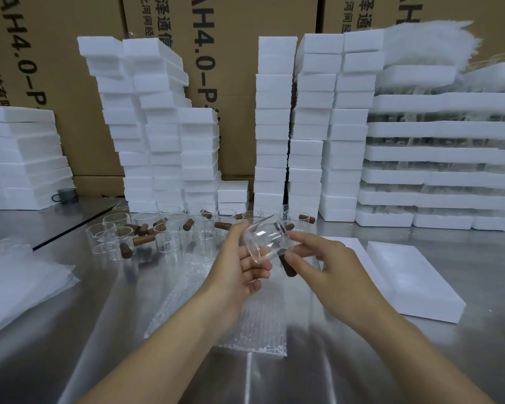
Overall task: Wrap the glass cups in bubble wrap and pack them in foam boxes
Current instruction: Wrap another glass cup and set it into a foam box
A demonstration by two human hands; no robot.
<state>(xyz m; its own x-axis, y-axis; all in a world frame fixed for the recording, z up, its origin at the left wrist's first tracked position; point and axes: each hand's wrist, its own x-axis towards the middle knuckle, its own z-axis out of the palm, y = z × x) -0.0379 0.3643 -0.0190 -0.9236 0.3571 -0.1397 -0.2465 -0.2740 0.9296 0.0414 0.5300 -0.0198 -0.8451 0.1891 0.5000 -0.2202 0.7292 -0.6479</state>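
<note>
A glass cup (pixel 264 240) is held tipped on its side, its mouth gripped by the curled fingers of the left hand (pixel 239 266), its base end pinched by the right hand (pixel 330 266), wooden handle (pixel 287 266) hanging toward the bubble wrap sheet (pixel 257 328) spread just below.

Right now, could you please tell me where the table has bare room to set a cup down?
Bare steel lies between the bubble wrap sheet and the pile of clear sheets on the left, and along the near edge in front of the foam box on the right. The back is crowded: glass cups cluster before the foam stacks.
</note>
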